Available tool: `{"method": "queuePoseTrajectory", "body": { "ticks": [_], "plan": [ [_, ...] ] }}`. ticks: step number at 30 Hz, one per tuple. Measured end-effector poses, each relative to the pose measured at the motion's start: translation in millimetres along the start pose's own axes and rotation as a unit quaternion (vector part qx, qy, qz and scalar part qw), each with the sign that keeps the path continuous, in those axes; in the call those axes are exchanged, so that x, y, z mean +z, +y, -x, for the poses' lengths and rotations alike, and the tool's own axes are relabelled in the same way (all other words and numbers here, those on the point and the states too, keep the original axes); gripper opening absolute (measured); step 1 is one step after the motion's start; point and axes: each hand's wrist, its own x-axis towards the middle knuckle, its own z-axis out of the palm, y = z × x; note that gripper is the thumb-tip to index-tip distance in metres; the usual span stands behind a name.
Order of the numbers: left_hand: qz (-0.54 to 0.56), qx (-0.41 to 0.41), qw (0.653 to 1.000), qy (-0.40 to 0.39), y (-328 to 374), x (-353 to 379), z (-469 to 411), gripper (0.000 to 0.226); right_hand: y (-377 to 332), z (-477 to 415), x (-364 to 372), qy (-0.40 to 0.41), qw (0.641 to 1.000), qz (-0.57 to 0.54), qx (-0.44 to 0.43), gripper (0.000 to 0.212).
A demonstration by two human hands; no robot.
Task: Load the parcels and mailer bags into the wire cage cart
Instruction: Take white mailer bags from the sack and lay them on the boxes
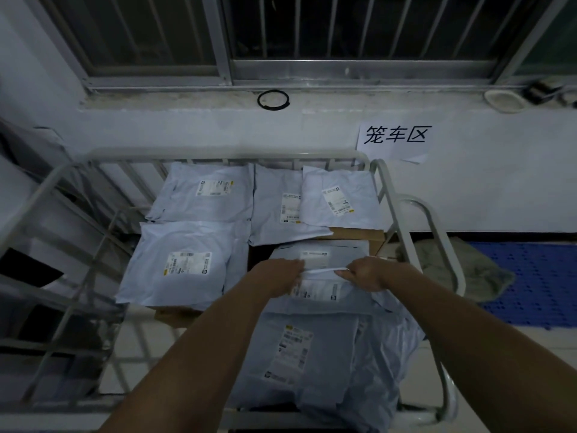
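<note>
Between my two hands, the mailer bag (317, 287) is held by its far edge, low over the right side of the cart (218, 153). My left hand (276, 276) curls over that edge. My right hand (363, 275) pinches the same edge at the other corner, so both are closed on the bag. I'd guess the two-corner hold keeps the floppy bag flat and label up, so it lands square.

Just past my fingertips lies another bag (315, 254), with a cardboard box (359, 235) showing beyond it. Under my wrists are more bags (296, 348), loosely stacked. Left of my left hand sits a big bag (184, 264). A back row (212, 195) lies by the far rail. They lie side by side with labels up, likely to fill the layer evenly.

Right of my right hand is the cart handle (437, 232), then a cloth (468, 270) and a blue mat (537, 276) on the floor. A paper sign (395, 135) hangs on the wall.

Hard to see:
- My fingertips are tucked under the bag edge.
- The hands are blurred.
- The label text is unreadable.
- The cart floor is covered.
- I can't tell whether the near stack sits inside the cart.
- The left side is dark.
</note>
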Motion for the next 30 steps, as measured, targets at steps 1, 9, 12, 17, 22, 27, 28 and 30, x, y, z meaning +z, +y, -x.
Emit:
{"method": "queuePoseTrajectory", "body": {
  "ticks": [1, 9, 12, 17, 22, 27, 28, 30],
  "plan": [
    [-0.005, -0.004, 1.000, 0.011, 1.5, -0.2, 1.6, 0.059, -0.3, 0.4, -0.3, 0.020, 1.000, -0.001, -0.002, 0.062],
    [-0.019, -0.036, 0.998, 0.057, 5.7, -1.9, -0.6, 0.055, 1.3, -5.4, 0.2, 0.116, 0.989, 0.096, -0.001, 0.050],
    [-0.018, -0.019, 0.997, 0.068, 6.6, 1.2, 6.9, 0.042, -11.3, -13.4, 12.5, 0.102, 0.989, 0.098, 0.039, 0.073],
    [-0.002, 0.009, 0.996, 0.091, -6.5, -15.8, 13.3, 0.040, -19.5, -28.3, 8.2, 0.122, 0.987, 0.082, 0.069, 0.054],
    [-0.074, 0.020, 0.994, 0.075, -20.8, -86.8, 15.6, 0.028, -13.2, -20.2, -63.7, 0.177, 0.978, 0.095, 0.050, 0.054],
    [-0.111, -0.031, 0.988, 0.104, -43.3, -167.6, 6.3, 0.032, -22.8, -30.0, -136.0, 0.230, 0.970, 0.052, 0.064, 0.048],
    [-0.119, -0.037, 0.986, 0.108, -50.1, -179.9, 3.6, 0.033, -25.8, -33.0, -149.8, 0.237, 0.968, 0.055, 0.065, 0.047],
    [-0.130, -0.043, 0.981, 0.135, -62.7, -208.9, -2.1, 0.032, -28.6, -37.3, -181.5, 0.260, 0.960, 0.076, 0.069, 0.044]
  ]
}}
